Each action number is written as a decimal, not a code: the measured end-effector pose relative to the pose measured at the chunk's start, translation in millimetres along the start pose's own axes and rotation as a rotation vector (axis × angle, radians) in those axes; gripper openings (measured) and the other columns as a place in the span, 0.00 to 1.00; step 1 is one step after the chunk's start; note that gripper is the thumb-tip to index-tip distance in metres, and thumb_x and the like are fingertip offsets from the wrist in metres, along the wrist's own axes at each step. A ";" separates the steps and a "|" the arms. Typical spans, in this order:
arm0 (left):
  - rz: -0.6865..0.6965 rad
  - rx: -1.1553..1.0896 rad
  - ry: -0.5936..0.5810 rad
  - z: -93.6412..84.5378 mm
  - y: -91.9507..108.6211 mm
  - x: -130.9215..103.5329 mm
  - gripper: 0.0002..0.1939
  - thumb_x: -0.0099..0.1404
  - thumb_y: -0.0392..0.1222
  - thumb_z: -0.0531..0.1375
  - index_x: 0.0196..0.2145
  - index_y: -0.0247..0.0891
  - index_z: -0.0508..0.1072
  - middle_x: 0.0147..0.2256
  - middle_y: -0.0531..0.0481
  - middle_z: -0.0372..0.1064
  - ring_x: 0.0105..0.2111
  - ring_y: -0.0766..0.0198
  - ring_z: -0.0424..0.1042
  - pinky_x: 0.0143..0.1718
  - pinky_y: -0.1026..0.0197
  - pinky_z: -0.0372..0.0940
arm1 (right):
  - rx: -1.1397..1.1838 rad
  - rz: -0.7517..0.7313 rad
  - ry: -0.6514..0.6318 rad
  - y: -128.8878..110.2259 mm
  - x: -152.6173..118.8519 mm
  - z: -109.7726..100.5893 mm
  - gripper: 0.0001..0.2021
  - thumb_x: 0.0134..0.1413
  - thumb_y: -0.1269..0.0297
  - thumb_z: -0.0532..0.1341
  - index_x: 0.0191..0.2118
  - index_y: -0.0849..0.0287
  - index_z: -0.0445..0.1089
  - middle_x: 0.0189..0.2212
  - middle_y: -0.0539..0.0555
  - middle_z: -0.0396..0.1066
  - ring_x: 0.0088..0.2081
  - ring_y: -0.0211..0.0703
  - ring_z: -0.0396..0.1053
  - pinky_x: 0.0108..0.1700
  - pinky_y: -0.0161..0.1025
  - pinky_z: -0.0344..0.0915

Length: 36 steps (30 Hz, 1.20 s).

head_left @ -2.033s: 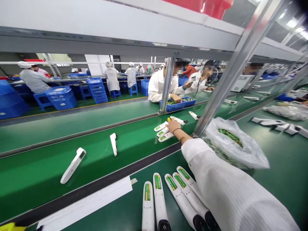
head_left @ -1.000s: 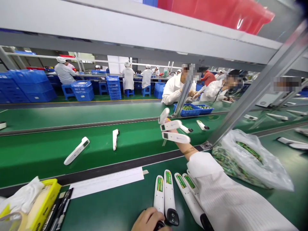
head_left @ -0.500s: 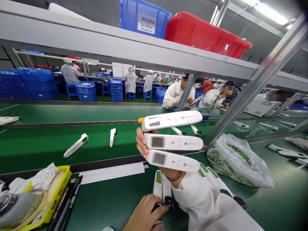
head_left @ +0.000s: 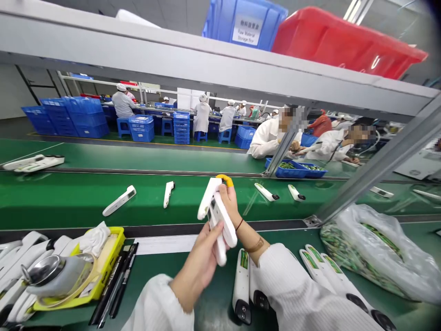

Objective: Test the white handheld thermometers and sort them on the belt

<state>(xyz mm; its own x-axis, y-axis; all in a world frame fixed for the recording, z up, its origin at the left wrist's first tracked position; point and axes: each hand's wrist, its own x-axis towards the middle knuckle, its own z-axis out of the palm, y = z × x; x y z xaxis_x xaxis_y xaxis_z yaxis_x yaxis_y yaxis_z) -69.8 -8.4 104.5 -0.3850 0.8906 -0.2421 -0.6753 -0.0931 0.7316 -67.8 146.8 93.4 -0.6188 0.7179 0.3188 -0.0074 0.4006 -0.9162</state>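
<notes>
White handheld thermometers (head_left: 223, 220) are bunched between my two hands above the near edge of the green belt. My left hand (head_left: 203, 257) is closed round their lower ends. At their upper ends, my right hand (head_left: 230, 202) grips them, and a yellow cover shows on one of its fingers. One thermometer (head_left: 208, 198) tilts away from the others. Below my right forearm, white thermometers (head_left: 241, 282) with batteries showing lie on the green table (head_left: 165, 285). More of them (head_left: 320, 271) lie to the right.
A yellow tray (head_left: 115, 248) with a bottle and cloth, black pens (head_left: 117, 280) and white devices stand at left. On the right are a plastic bag of batteries (head_left: 365, 257) and a metal post (head_left: 372, 161). Several thermometers lie on the belt (head_left: 82, 202). People sit beyond.
My left hand has risen from the table to the held thermometers. They have turned from a sideways fan showing their screens to a steep, bunched position. The view has shifted left.
</notes>
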 end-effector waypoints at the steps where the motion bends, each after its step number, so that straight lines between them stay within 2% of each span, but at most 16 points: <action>1: 0.005 0.045 0.040 -9.8 1.3 15.0 0.17 0.59 0.42 0.64 0.44 0.34 0.66 0.29 0.52 0.64 0.23 0.73 0.64 0.24 0.70 0.61 | -0.019 -0.009 0.073 9.2 9.0 -0.6 0.23 0.60 0.45 0.39 0.53 0.53 0.50 0.38 0.55 0.63 0.34 0.44 0.64 0.34 0.39 0.64; 3: -0.001 0.134 0.112 -33.3 2.0 45.9 0.22 0.58 0.35 0.65 0.49 0.33 0.63 0.24 0.56 0.60 0.18 0.75 0.59 0.19 0.71 0.57 | -0.011 0.016 0.124 27.3 27.3 -3.8 0.22 0.61 0.48 0.41 0.54 0.54 0.49 0.37 0.55 0.63 0.32 0.43 0.64 0.33 0.38 0.64; 4: 0.011 0.186 0.166 -46.0 2.1 60.4 0.23 0.59 0.33 0.64 0.50 0.33 0.61 0.24 0.57 0.60 0.18 0.75 0.58 0.18 0.71 0.56 | -0.017 0.041 0.099 36.2 35.9 -5.9 0.21 0.61 0.50 0.41 0.54 0.55 0.49 0.36 0.55 0.63 0.31 0.43 0.64 0.31 0.37 0.63; 6: 0.059 0.303 0.275 -70.5 2.8 85.1 0.19 0.63 0.35 0.60 0.50 0.34 0.62 0.29 0.55 0.63 0.20 0.73 0.61 0.19 0.70 0.59 | -0.032 0.088 0.051 53.9 50.0 -9.9 0.18 0.61 0.52 0.42 0.51 0.56 0.53 0.33 0.54 0.64 0.28 0.41 0.62 0.30 0.36 0.62; 9: 0.139 0.503 0.408 -98.9 6.0 110.9 0.14 0.66 0.39 0.57 0.49 0.34 0.65 0.39 0.48 0.67 0.29 0.68 0.68 0.28 0.63 0.67 | -0.066 0.149 -0.057 78.4 62.8 -12.1 0.15 0.61 0.53 0.46 0.45 0.57 0.59 0.29 0.50 0.63 0.25 0.38 0.61 0.28 0.35 0.61; 11: 0.193 0.646 0.465 -109.3 9.2 122.7 0.15 0.66 0.40 0.58 0.49 0.34 0.66 0.44 0.45 0.67 0.37 0.62 0.70 0.36 0.57 0.70 | -0.100 0.181 -0.131 92.0 68.0 -9.9 0.13 0.60 0.54 0.50 0.41 0.58 0.61 0.27 0.48 0.63 0.24 0.36 0.60 0.27 0.34 0.60; 16: 0.317 0.997 0.531 -109.5 15.2 142.2 0.20 0.65 0.39 0.59 0.53 0.36 0.64 0.51 0.42 0.63 0.48 0.54 0.67 0.48 0.46 0.64 | -0.224 0.218 -0.284 110.3 82.5 4.9 0.10 0.62 0.59 0.55 0.40 0.62 0.65 0.27 0.48 0.65 0.23 0.32 0.61 0.27 0.33 0.62; 21: 0.384 1.255 0.528 -105.9 16.6 150.4 0.25 0.66 0.36 0.54 0.59 0.33 0.58 0.52 0.36 0.63 0.50 0.51 0.66 0.51 0.47 0.61 | -0.391 0.204 -0.334 116.8 93.1 18.3 0.11 0.61 0.59 0.57 0.42 0.63 0.67 0.34 0.52 0.69 0.32 0.37 0.68 0.35 0.38 0.68; 25: 0.385 1.407 0.567 -113.0 17.5 151.6 0.25 0.65 0.36 0.52 0.59 0.28 0.61 0.47 0.32 0.68 0.51 0.44 0.65 0.50 0.48 0.60 | -0.486 0.188 -0.288 123.1 92.3 21.1 0.12 0.62 0.59 0.56 0.43 0.63 0.68 0.40 0.54 0.70 0.38 0.40 0.70 0.41 0.43 0.69; 28: 0.359 1.479 0.649 -118.6 18.9 150.9 0.25 0.66 0.41 0.51 0.59 0.31 0.62 0.41 0.30 0.71 0.45 0.40 0.68 0.43 0.45 0.63 | -0.525 0.190 -0.204 129.6 94.7 18.6 0.13 0.62 0.60 0.56 0.46 0.62 0.67 0.43 0.56 0.69 0.41 0.42 0.69 0.43 0.45 0.69; 31: 0.350 1.521 0.707 -121.7 19.2 150.5 0.25 0.66 0.43 0.51 0.58 0.32 0.64 0.38 0.30 0.71 0.41 0.40 0.70 0.38 0.47 0.64 | -0.552 0.199 -0.140 135.9 100.0 17.7 0.13 0.62 0.60 0.56 0.48 0.61 0.66 0.45 0.56 0.68 0.41 0.42 0.69 0.43 0.44 0.69; 34: 0.414 1.543 0.747 -121.9 17.2 150.5 0.24 0.66 0.43 0.51 0.57 0.31 0.65 0.40 0.31 0.72 0.41 0.40 0.70 0.39 0.45 0.64 | -0.588 0.181 -0.112 136.8 101.9 22.5 0.13 0.62 0.61 0.56 0.49 0.61 0.66 0.45 0.56 0.68 0.41 0.42 0.70 0.42 0.43 0.70; 36: 0.503 1.545 0.789 -120.7 15.7 149.7 0.24 0.66 0.43 0.51 0.56 0.28 0.64 0.45 0.30 0.70 0.44 0.39 0.68 0.43 0.41 0.61 | -0.624 0.144 -0.103 131.9 100.2 25.2 0.13 0.62 0.61 0.57 0.48 0.62 0.66 0.44 0.56 0.68 0.40 0.42 0.70 0.41 0.44 0.70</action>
<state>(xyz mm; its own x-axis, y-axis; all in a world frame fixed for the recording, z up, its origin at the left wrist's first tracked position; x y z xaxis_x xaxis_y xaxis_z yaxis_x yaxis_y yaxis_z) -214.0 69.7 2.8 -0.8340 0.4694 0.2901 0.5433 0.6063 0.5808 -150.6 257.2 -1.6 -0.6523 0.7430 0.1499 0.5200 0.5826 -0.6246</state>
